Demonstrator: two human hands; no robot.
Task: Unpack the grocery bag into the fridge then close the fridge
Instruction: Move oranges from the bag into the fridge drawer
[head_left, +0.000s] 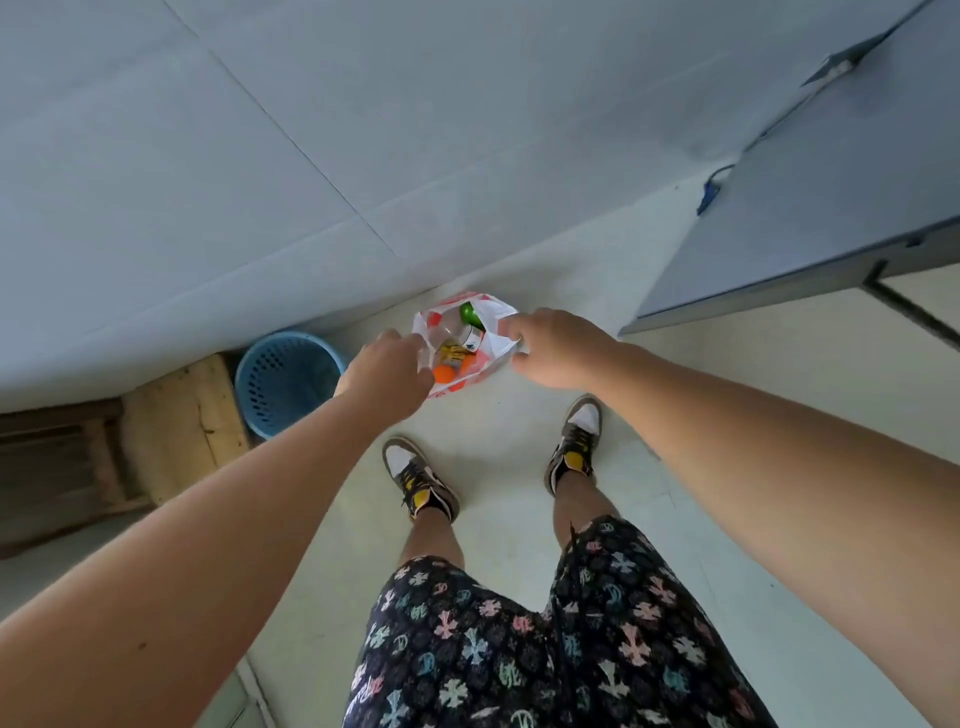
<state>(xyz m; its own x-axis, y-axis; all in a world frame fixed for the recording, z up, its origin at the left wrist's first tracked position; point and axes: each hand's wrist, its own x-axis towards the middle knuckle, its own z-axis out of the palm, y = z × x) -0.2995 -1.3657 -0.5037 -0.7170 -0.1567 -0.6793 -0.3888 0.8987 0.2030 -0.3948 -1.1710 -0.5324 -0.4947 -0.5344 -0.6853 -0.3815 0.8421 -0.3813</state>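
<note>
**Entry: grocery bag, open on the floor, held by both hands**

Nearest: patterned shorts (519, 639) and two shoes (415, 478), toes toward the wall.

Left hand (384, 369): fingers curled onto the left rim of the bag, apparently pinching the film. The fingertips are partly hidden behind the back of the hand.

Right hand (550, 348): fingers curled tight over the right rim, with white plastic bunched under them.

Grocery bag (441, 312): thin white film printed in red. It stands on the floor (701, 519) just ahead of the shoes, near the floor's far edge where it meets the wall (260, 156).
- Mouth faces up and is pulled wide between the hands, its long axis left to right.
- Contents seen: an orange round item (444, 373), a green item (469, 313), a yellow packet (452, 354) and a white carton (474, 340).

Handling, judged: soft and limp, with no shape of its own, slippery film, and a modest load that will sag. Best taken by the rim or handles on both sides and lifted evenly.

Beyond, to the left: a blue basket (285, 379) at the wall edge, with a wooden stool (182, 415) touching it. To the right is a grey table (810, 208). No fridge is in view.
</note>
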